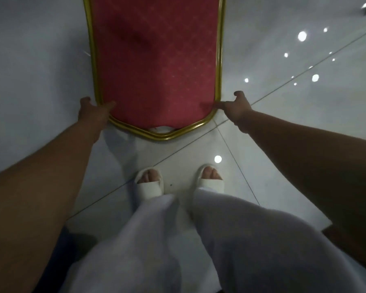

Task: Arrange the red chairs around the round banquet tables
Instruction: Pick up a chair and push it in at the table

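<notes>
A red chair (156,66) with a gold frame stands right in front of me, seen from above at its padded back. My left hand (91,109) grips the left side of the back near its top, thumb lying on the red fabric. My right hand (236,107) grips the right side the same way, thumb on the fabric and fingers behind the gold frame. The seat and legs are hidden below the back. No round table is in view.
Glossy white tiled floor (283,127) with dark grout lines spreads on all sides and mirrors ceiling lights. My feet in white slippers (150,185) stand just behind the chair, under white trousers.
</notes>
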Action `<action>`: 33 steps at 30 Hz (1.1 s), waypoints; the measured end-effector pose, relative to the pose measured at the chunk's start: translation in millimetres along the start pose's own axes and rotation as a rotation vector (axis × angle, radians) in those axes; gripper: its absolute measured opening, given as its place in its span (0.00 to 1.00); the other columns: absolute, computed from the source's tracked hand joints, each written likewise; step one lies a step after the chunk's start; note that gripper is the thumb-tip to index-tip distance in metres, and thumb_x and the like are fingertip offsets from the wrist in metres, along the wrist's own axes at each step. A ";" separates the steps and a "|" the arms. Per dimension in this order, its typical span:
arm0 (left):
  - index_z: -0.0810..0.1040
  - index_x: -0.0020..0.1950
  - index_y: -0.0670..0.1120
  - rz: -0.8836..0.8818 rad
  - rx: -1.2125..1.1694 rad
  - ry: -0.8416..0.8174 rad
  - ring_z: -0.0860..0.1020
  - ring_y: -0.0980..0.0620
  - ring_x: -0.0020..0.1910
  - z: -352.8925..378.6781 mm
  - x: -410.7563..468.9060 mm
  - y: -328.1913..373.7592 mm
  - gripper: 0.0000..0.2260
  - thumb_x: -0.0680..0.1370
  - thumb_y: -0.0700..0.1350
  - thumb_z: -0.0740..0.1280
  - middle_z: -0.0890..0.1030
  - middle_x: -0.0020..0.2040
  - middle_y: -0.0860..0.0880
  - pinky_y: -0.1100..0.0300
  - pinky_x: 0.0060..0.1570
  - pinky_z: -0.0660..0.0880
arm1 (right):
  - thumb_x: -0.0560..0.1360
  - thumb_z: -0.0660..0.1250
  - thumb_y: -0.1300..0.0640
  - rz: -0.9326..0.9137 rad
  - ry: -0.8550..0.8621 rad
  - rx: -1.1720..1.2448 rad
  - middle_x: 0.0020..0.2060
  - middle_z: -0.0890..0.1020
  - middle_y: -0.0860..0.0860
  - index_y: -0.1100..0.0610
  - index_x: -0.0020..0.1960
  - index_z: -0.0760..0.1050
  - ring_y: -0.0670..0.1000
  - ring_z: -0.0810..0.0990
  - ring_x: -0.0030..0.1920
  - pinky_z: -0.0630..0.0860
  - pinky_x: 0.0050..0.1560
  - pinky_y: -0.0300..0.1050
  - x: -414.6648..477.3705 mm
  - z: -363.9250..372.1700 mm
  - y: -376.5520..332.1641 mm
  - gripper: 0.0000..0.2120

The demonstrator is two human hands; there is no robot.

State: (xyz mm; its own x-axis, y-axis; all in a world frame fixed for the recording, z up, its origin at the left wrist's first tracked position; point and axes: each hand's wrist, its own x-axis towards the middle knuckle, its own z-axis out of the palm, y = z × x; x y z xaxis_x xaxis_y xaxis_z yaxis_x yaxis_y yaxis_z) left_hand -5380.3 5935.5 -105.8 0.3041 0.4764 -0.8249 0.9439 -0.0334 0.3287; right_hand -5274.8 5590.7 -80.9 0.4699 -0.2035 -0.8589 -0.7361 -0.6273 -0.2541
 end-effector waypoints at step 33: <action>0.76 0.48 0.42 -0.045 -0.117 -0.090 0.77 0.48 0.38 -268.4 -500.3 178.2 0.08 0.83 0.45 0.61 0.78 0.40 0.44 0.55 0.36 0.75 | 0.79 0.67 0.54 0.078 -0.254 -0.065 0.45 0.76 0.56 0.57 0.48 0.72 0.54 0.75 0.42 0.78 0.37 0.48 -480.5 -275.1 -126.4 0.07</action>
State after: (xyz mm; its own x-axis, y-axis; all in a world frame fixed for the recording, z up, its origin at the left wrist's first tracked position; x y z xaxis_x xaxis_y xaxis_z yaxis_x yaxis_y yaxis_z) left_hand -5398.9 5927.0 488.9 0.2769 0.3945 -0.8762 0.9369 0.0917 0.3374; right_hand -5273.5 5561.0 486.2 0.2698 -0.0634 -0.9608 -0.7285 -0.6659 -0.1606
